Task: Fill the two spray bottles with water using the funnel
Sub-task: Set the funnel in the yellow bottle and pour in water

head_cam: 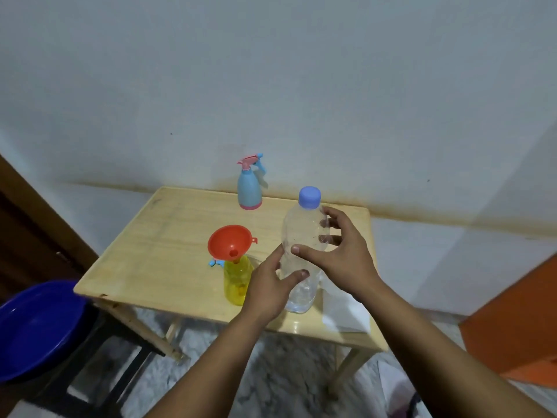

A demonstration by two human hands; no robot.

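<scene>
A blue basin [36, 327] is seen at far left, off the table [156, 236]. The funnel [230, 245] is seated in the yellow sprayer [238, 279], whose contents cannot be judged; the blue sprayer [249, 188] stands capped at the back. The capped water bottle [301, 254] (nearly empty, it seems) is loosely cupped by the left hand [268, 285] and right hand [340, 254], fingers spread. Uncapping is judged next.

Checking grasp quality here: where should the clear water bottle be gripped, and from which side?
Grip the clear water bottle around its mid-body, from the right with the right hand. It stands upright with its blue cap on, and the funnel in the yellow spray bottle crowds its left side.
</scene>
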